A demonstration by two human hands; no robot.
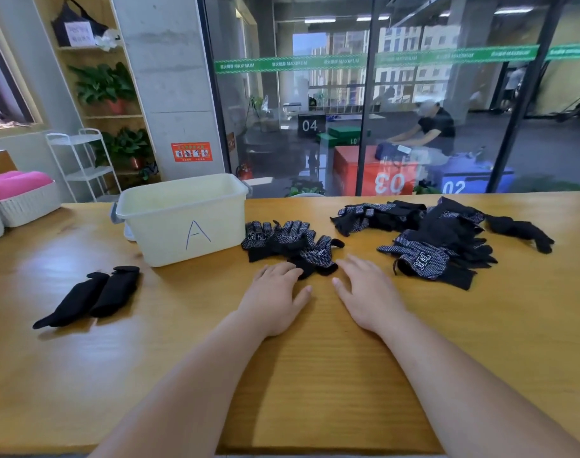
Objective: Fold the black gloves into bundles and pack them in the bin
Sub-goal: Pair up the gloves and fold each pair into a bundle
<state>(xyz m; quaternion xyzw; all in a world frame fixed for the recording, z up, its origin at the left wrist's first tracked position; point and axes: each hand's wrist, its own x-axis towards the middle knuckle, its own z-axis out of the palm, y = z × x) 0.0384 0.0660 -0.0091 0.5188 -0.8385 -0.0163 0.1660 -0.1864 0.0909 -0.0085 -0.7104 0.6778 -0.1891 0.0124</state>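
Observation:
A small group of black dotted gloves (290,242) lies flat on the wooden table (315,375), just right of the cream bin (183,219) marked "A". My left hand (275,297) lies open, its fingertips touching the cuff of the nearest glove. My right hand (369,294) rests open on the table just right of that cuff. A bigger heap of black gloves (437,239) sits to the right. Two folded black glove bundles (90,297) lie side by side at the left of the table.
White baskets (24,206) holding pink cloth stand at the table's far left edge. A glass wall runs behind the table, with a person seated beyond it. A white cart and plant shelves stand at the back left.

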